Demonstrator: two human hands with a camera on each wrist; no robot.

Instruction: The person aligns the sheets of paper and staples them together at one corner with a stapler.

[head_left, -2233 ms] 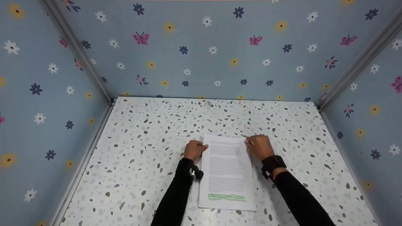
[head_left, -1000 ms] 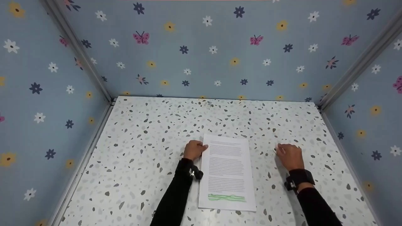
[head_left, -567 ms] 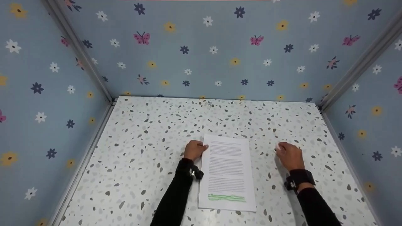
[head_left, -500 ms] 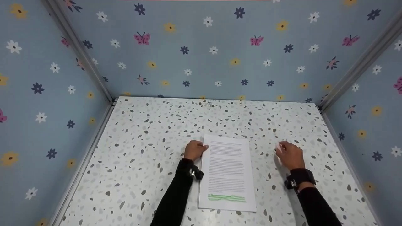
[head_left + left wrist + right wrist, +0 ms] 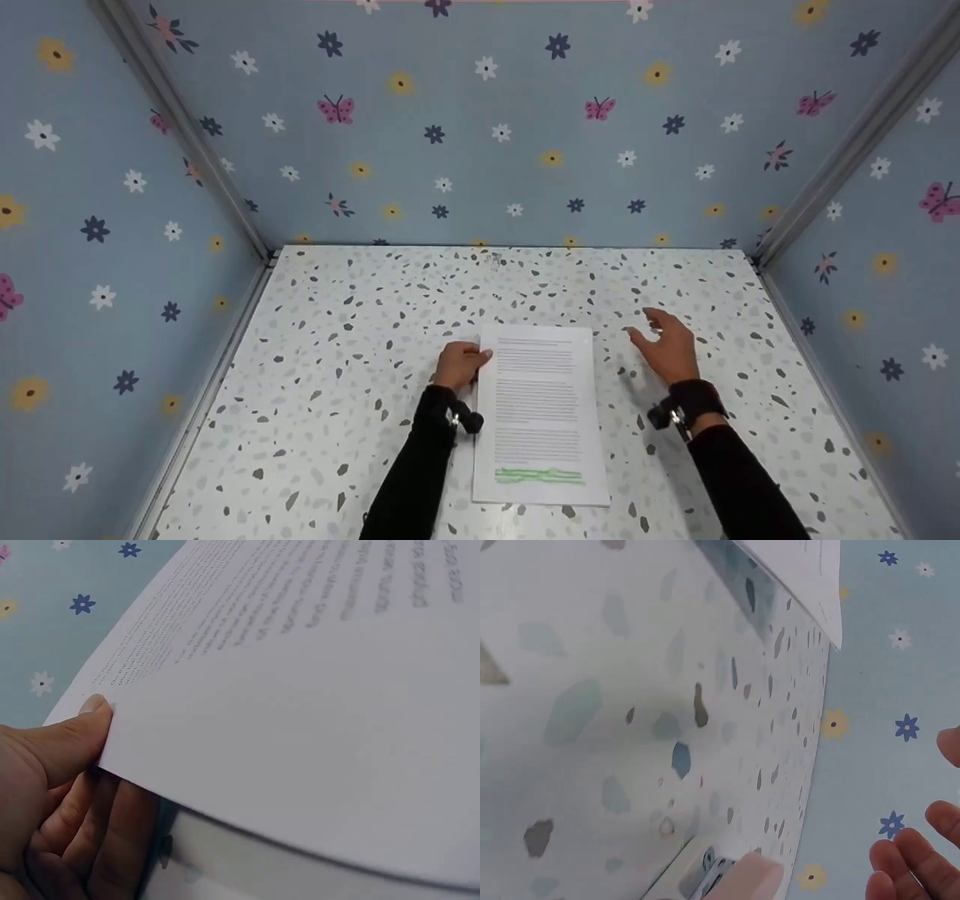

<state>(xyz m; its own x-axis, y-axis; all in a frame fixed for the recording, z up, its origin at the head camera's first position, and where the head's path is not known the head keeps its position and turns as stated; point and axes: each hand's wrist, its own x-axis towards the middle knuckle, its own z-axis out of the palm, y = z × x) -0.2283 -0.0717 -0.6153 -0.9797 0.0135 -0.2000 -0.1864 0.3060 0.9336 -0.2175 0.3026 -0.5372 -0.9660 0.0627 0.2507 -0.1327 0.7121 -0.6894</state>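
A stack of printed paper sheets (image 5: 536, 412) lies on the speckled table, with green marker strokes across the last lines of its top page. My left hand (image 5: 459, 365) pinches its left edge; in the left wrist view the thumb (image 5: 94, 720) is on top and the fingers curl underneath. That edge is lifted a little. To the right of the stack, my right hand (image 5: 667, 349) hovers with thumb and fingers spread and nothing between them. A small white-and-pink object (image 5: 754, 877) shows at the bottom of the right wrist view; I cannot tell its kind.
The speckled white tabletop (image 5: 360, 315) reaches back to a flowered blue wall (image 5: 480, 120). Similar panels stand on the left and right, with grey metal rails (image 5: 832, 165) at the corners. Dark straps with small cameras (image 5: 690, 401) sit on both wrists.
My right hand has left the stack's upper right corner, moved right, then opened and shifted back toward the left and farther away. The left hand keeps its grip; the head view has tilted slightly up.
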